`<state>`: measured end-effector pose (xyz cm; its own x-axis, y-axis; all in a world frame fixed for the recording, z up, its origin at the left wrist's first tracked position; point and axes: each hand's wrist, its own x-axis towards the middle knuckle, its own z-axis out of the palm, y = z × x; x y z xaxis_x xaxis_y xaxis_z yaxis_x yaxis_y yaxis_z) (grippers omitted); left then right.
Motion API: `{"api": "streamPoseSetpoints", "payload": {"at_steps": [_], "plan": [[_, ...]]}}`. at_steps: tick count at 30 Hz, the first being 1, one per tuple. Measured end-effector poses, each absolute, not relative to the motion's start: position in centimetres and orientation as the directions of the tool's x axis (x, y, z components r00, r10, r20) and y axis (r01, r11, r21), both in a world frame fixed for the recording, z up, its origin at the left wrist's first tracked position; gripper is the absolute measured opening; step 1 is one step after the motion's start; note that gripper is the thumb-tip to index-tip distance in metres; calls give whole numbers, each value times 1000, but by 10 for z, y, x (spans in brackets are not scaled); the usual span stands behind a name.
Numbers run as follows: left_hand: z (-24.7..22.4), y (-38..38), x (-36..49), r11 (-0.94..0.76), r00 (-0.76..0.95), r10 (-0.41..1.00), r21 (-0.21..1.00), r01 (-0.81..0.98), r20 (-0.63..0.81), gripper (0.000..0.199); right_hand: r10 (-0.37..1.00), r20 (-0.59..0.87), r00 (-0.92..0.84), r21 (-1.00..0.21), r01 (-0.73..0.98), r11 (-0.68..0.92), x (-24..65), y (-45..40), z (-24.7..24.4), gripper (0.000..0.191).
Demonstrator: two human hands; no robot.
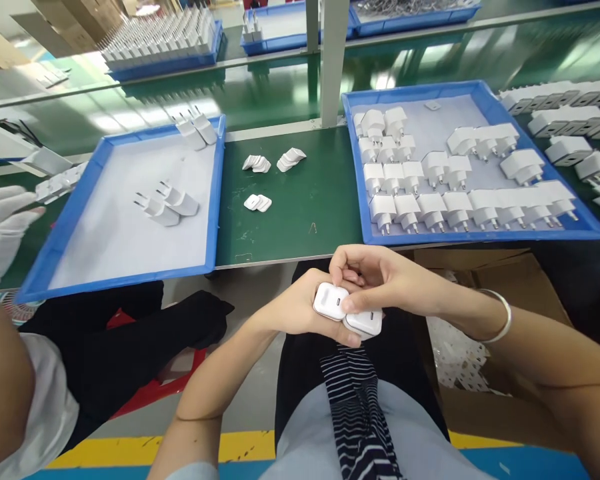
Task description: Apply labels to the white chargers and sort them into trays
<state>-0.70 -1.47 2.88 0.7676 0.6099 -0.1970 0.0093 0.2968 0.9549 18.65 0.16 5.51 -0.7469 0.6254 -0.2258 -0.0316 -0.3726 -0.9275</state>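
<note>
two white chargers (330,301) sat in the left hand above the lap

the left hand (300,308) pinched both side by side between thumb and fingers, port faces up, just in front of the green table (300,230). the right hand (405,283) had its thumb on them and its fingers curled; whether it gripped either could not be told. small white caps (257,163) lay between the left tray (213,200) and the right tray (485,236), which held rows of plugs (433,210).
</note>
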Motion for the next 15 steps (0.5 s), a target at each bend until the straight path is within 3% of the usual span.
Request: {"api": "streamPoseSetpoints", "payload": {"at_steps": [6, 15], "plan": [[19, -13, -8, 464, 755, 587, 885, -19, -292, 46, 596, -264, -758, -893, -41, -448, 184, 1, 38, 42], [35, -10, 6, 457, 768, 573, 889, -10, -286, 43, 609, -269, -746, -868, -86, -489, 189, 3, 40, 44]]}}
